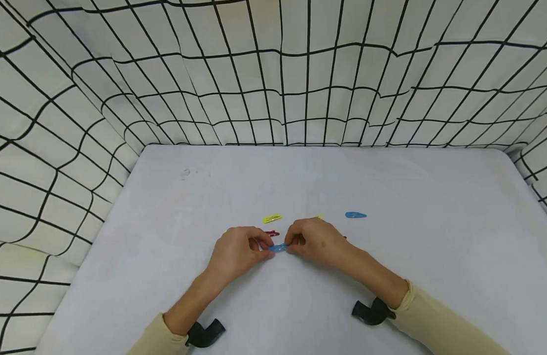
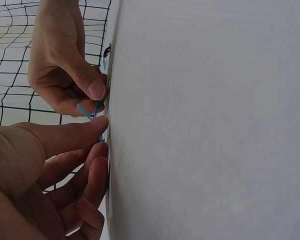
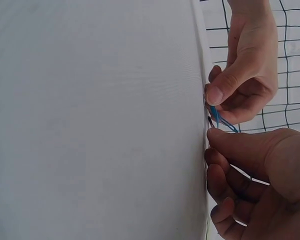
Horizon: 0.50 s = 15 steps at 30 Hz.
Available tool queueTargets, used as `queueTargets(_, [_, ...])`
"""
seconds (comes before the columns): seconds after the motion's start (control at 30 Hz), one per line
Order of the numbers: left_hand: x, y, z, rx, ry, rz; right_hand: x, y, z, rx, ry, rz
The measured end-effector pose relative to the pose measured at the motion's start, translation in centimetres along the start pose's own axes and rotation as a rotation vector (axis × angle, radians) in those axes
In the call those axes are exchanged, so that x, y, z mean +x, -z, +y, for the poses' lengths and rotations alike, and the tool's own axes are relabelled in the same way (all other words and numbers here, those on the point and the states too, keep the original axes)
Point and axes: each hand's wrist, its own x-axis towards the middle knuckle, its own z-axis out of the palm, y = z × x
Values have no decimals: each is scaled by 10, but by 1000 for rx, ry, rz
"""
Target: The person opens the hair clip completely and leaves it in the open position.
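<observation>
A blue snap hair clip (image 1: 278,248) is held between my two hands, low over the white table. My left hand (image 1: 235,252) pinches one end with thumb and fingertips. At the other end my right hand (image 1: 318,241) pinches it in the same way. In the left wrist view the blue hair clip (image 2: 85,111) is sprung apart, its two arms splayed. The right wrist view also shows the blue hair clip (image 3: 225,122) with spread arms. Just behind the fingers lies a red hair clip (image 1: 272,233), partly hidden by my left hand.
A yellow hair clip (image 1: 272,218) lies beyond my left hand. Another yellow clip (image 1: 319,216) shows only a tip behind my right hand. Farther right lies a second blue clip (image 1: 355,215). Black wire mesh (image 1: 282,93) walls the white table (image 1: 211,172) at the back and sides.
</observation>
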Motion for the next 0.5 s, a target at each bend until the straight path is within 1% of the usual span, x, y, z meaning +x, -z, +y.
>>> queueTargets(0.17, [1,0,0,7,-4,-3,1,-1,1,2,19,-6])
queueTargets(0.3, [1,0,0,16,-3,-6,1,-1,2,-4,19,-8])
queueTargets(0.5, [2,-1,1,35,-13,-9,0,-1,-2,-18,-10,-2])
